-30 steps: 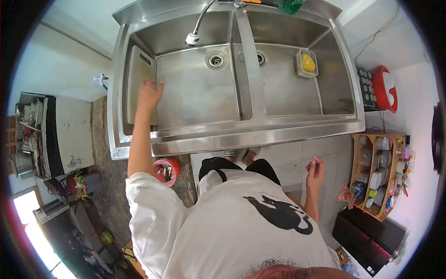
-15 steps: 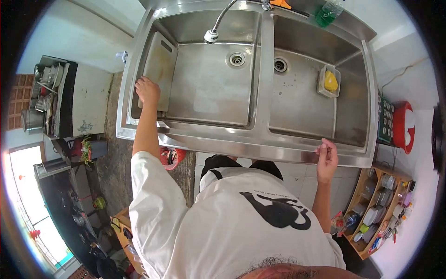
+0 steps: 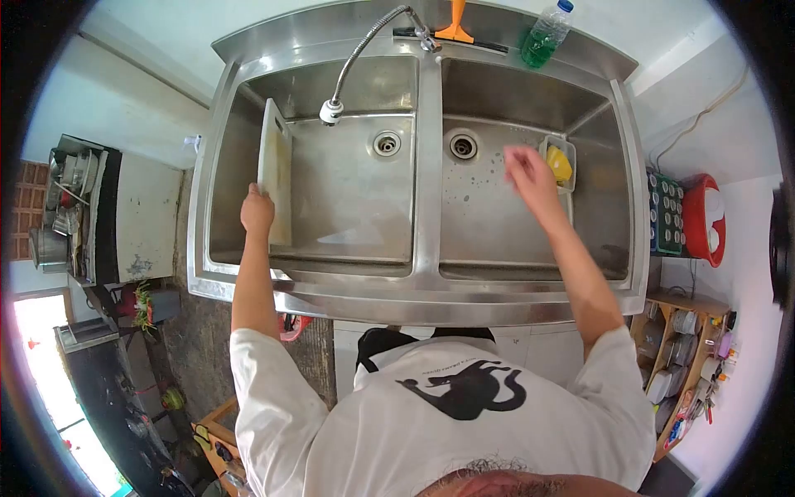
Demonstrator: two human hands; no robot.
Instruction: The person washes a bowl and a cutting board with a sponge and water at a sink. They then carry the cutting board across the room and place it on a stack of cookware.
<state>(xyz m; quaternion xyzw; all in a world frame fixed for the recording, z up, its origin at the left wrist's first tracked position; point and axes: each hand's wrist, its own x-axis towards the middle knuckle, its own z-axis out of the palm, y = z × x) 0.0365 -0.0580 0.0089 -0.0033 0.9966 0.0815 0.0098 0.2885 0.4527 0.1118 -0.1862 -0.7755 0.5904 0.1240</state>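
A white cutting board (image 3: 280,178) stands steeply tilted at the left side of the left sink basin (image 3: 356,195). My left hand (image 3: 257,211) grips its left edge, fingers wrapped round it. Over the right basin (image 3: 513,219) hangs my right hand (image 3: 530,176), blurred, with its fingers bent; whether they are pressed together is not clear. Just right of that hand, a clear plastic box (image 3: 569,176) holds a yellow sponge (image 3: 559,165). The flexible faucet (image 3: 331,111) hangs over the left basin.
Behind the basins lie an orange squeegee (image 3: 455,33) and a bottle of green liquid (image 3: 546,35). A red basin (image 3: 704,219) and a green crate (image 3: 665,214) are right of the sink. A wooden shelf (image 3: 683,306) with dishes stands at the lower right.
The cutting board has tipped up from its flatter lean, with my left hand now on its edge. My right hand has moved forward from the sink's front rim over the right basin. The view has shifted.
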